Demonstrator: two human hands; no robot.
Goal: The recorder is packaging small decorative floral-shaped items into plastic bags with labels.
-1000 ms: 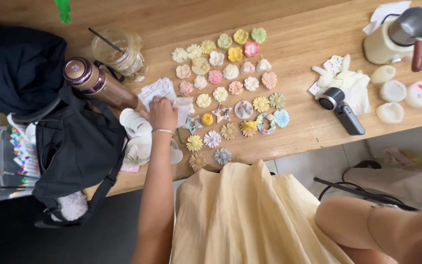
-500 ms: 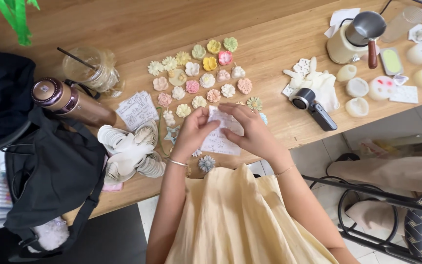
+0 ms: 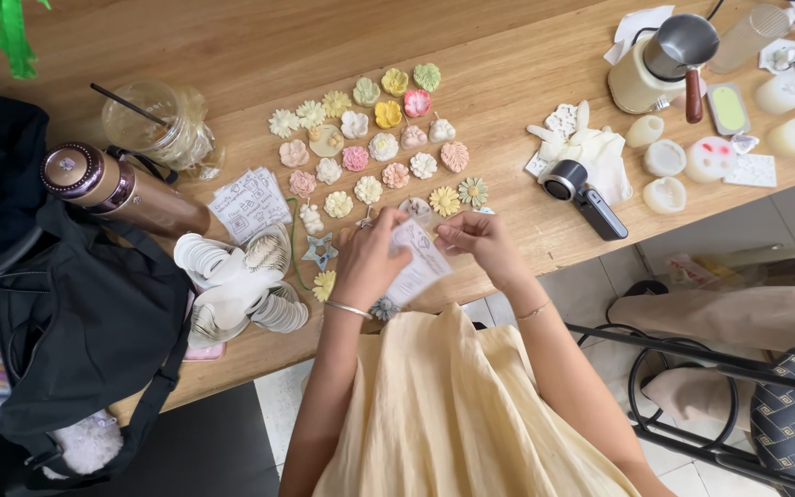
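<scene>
Both hands meet over the near edge of the wooden table. My left hand and my right hand together pinch a small white paper packet with faint print. Just beyond them lie several small flower-shaped pieces in yellow, pink, white and green, spread in loose rows. A pale blue star-shaped piece lies left of my left hand. A yellow flower piece sits near that wrist, which wears a thin bangle.
A metallic flask, a glass jar with a straw, a printed paper and stacked white shells lie left. A black bag hangs off the edge. A small camera, white moulds and a melting pot sit right.
One second ago only my left hand reached to the papers at the left. Both hands have since come together on the white packet, drawn slightly nearer the table edge.
</scene>
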